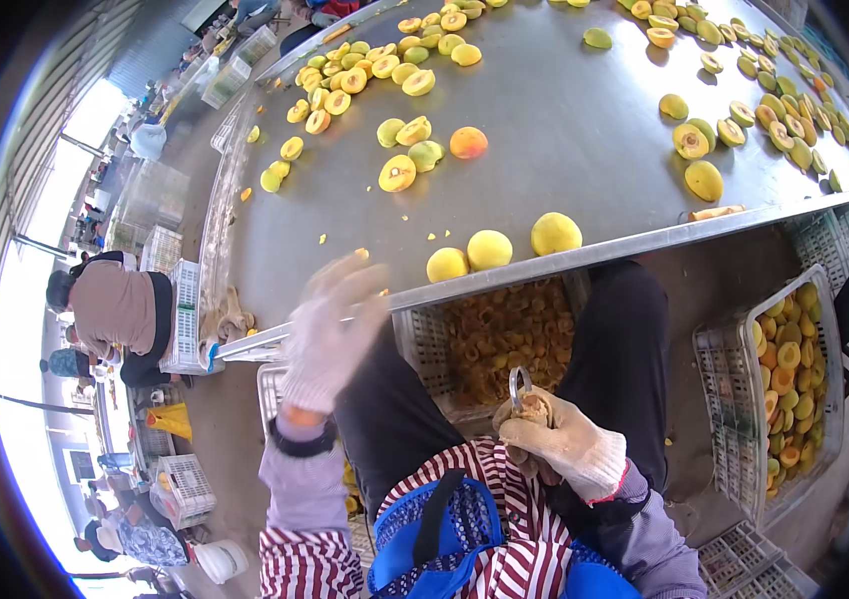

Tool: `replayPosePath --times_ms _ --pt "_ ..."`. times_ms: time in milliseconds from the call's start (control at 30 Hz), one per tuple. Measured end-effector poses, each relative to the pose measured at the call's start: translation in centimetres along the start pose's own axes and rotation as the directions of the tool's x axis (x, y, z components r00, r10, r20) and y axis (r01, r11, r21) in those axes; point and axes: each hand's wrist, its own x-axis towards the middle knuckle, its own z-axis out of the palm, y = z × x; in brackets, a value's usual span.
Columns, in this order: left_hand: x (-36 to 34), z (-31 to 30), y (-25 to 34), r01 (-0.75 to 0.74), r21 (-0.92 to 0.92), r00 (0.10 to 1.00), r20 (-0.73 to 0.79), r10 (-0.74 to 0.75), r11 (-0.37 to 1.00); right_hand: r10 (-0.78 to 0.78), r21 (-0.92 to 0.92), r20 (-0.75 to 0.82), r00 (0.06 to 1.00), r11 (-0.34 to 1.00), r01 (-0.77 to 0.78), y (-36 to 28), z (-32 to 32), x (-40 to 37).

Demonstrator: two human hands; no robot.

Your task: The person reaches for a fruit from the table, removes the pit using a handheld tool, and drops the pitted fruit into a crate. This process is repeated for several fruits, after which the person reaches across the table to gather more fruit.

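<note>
My left hand [334, 334], in a white knit glove, is lifted over the near edge of the metal table [314, 210]. Motion blurs it, but its fingers look stretched out and nothing shows in them. Low over my lap, my gloved right hand [569, 439] is wrapped round a pitting tool [518, 387] with a curved metal loop on top; its handle is mostly hidden. Three yellow peaches [489, 250] sit along the table edge, right of my left hand. Farther in lie cut peach halves [397, 173] and one orange-blushed peach [468, 143].
Between my knees stands a crate of pits and scraps [509, 334]. A white crate [734, 399] full of peach halves is at the right. More halves [784, 120] spread over the table's far right. A person [120, 304] bends over crates at the left.
</note>
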Motion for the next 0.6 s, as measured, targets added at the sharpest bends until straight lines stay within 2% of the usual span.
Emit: replayPosePath --times_ms 33,100,167,200,233,267,300,367,400,433,467,500,533,567,600 --pt "2.0 0.9 1.8 -0.006 -0.223 0.997 0.080 0.024 0.975 -0.005 -0.053 -0.019 1.000 0.999 0.004 -0.1 0.1 0.1" --pt "5.5 4.2 2.9 -0.143 -0.298 0.967 0.162 0.198 0.944 -0.032 -0.107 -0.070 0.997 0.994 0.025 0.6 -0.3 0.4" --pt "8.4 8.7 2.1 -0.294 -0.093 0.922 0.236 0.308 0.951 -0.065 -0.157 -0.126 0.990 0.987 0.045 1.0 -0.6 0.5" --pt "9.7 9.1 2.7 -0.298 -0.096 0.920 0.238 0.312 0.950 -0.107 -0.154 -0.178 0.978 0.985 0.080 1.1 -0.7 0.4" --pt "10.8 9.4 3.3 -0.151 -0.051 0.902 0.402 0.159 0.987 -0.146 -0.152 -0.227 0.963 0.982 0.113 1.2 -0.8 0.4" --pt "11.5 9.6 3.6 -0.012 0.020 0.837 0.547 -0.001 1.000 -0.146 -0.150 -0.232 0.962 0.982 0.113 1.3 -1.0 0.5" --pt "11.8 9.9 3.7 -0.018 0.018 0.835 0.550 0.005 1.000 -0.153 -0.156 -0.253 0.955 0.981 0.116 1.4 -1.3 0.6" --pt "11.6 10.2 3.5 -0.140 0.117 0.860 0.507 0.062 0.983 -0.154 -0.154 -0.270 0.951 0.981 0.115 1.5 -1.3 0.6" --pt "11.5 10.1 3.3 -0.140 0.121 0.860 0.506 0.060 0.983 -0.162 -0.182 -0.277 0.947 0.977 0.114 1.1 -1.2 0.5" --pt "11.4 9.9 2.9 0.071 -0.069 0.877 0.480 -0.030 0.995 -0.171 -0.209 -0.285 0.943 0.971 0.113 0.8 -1.1 0.4" --pt "11.2 9.6 2.7 0.271 -0.260 0.873 0.471 -0.123 0.927 -0.174 -0.210 -0.283 0.943 0.971 0.116 0.6 -0.9 0.3" --pt "10.9 9.2 2.3 0.269 -0.259 0.874 0.470 -0.122 0.928 -0.185 -0.256 -0.296 0.937 0.960 0.109 0.4 -0.8 0.1" --pt "10.5 8.8 2.1 0.426 -0.646 0.869 0.488 -0.087 0.633 -0.194 -0.297 -0.311 0.930 0.950 0.099 0.4 -0.6 0.0" --pt "9.8 8.5 2.1 0.494 -0.853 0.869 0.493 -0.051 0.170 -0.189 -0.289 -0.314 0.930 0.952 0.096 0.2 -0.4 -0.2" --pt "8.4 8.3 2.5 0.501 -0.848 0.864 0.500 -0.054 0.170 -0.229 -0.344 -0.328 0.916 0.933 0.110 0.0 -0.2 -0.3"
